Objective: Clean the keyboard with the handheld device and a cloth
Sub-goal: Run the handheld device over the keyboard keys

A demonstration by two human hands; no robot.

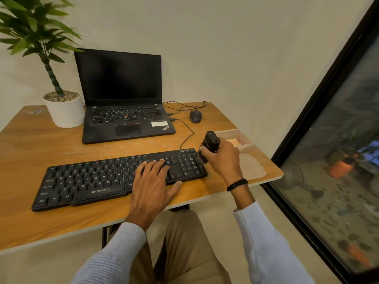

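Keyboard: the black full-size plastic keyboard [92, 181] lies along the near edge of the wooden desk [41, 140]. Its cable runs back toward the black open laptop [123, 111].
Left hand: our left hand [151, 181] lies flat on the keys right of centre. The fingers are straight and spread, the thumb is at the front edge, and it holds nothing.
Right hand: our right hand [223, 158] has its fingers wrapped round the small black handheld device [211, 141]. The device is upright, with its lower end just beside the keyboard's right end.
Step in hand: we judge this to be the device pass, starting at the number pad, with the left hand steadying the board.
Next move: it calls for working the lower end along the key rows. The left hand must shift clear of the keys it covers.
Cloth: we take it to be a pale orange folded piece [233, 142] in the clear plastic tray [229, 133] behind the right hand, but cannot be sure.
Hidden: the device's working tip is blurred and partly behind the fingers, so we cannot tell whether it touches the keys. The keys under the left palm are covered.
Hard to make out: the flat translucent piece [251, 167] at the desk's right edge may be a lid.
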